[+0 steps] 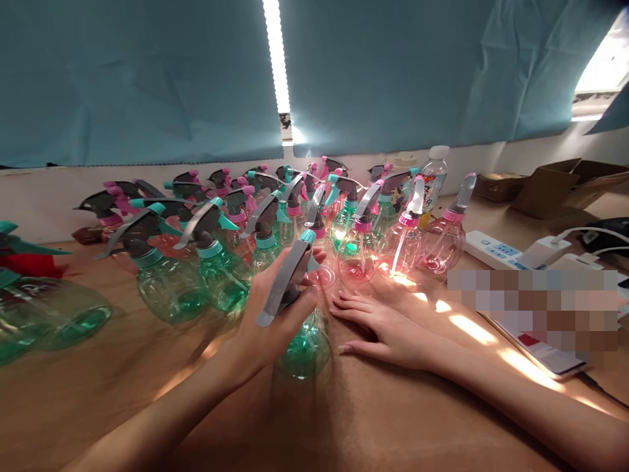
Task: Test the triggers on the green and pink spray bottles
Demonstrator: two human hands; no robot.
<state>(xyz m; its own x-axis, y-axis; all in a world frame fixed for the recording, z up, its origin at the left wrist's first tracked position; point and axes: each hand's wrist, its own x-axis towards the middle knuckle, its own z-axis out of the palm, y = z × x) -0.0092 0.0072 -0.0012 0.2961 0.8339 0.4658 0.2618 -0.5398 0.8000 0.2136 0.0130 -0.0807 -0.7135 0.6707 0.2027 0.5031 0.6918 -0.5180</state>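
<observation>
My left hand [272,301] is wrapped around the neck of a green spray bottle [305,351], just below its grey trigger head with a teal nozzle. The bottle stands on the brown table [255,426], or very close above it. My right hand [376,326] lies flat on the table to the right of that bottle, fingers outstretched and holding nothing. Beyond it stands a pink spray bottle [358,255]. Another green spray bottle [221,278] is left of my left hand. Part of the held bottle's neck is hidden by my fingers.
Several more green and pink spray bottles crowd the back and left. On the right are a white power strip [491,248] with chargers, a phone [545,351] and an open cardboard box [555,193]. A capped clear bottle [436,174] stands behind. Blue cloth [162,78] hangs at the back.
</observation>
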